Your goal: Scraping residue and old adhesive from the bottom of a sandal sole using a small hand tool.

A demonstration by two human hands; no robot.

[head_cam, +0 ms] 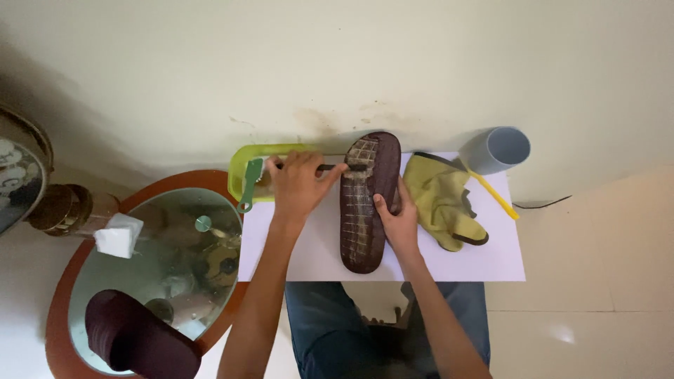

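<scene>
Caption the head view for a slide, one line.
Left hand works a dark tool against an upturned brown shoe sole steadied by the right hand on a white board.

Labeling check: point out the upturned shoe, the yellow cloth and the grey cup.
upturned shoe [364,224]: head view, on the ridged sole.
yellow cloth [439,196]: head view, on its middle folds.
grey cup [484,153]: head view, on its outer wall.
</scene>
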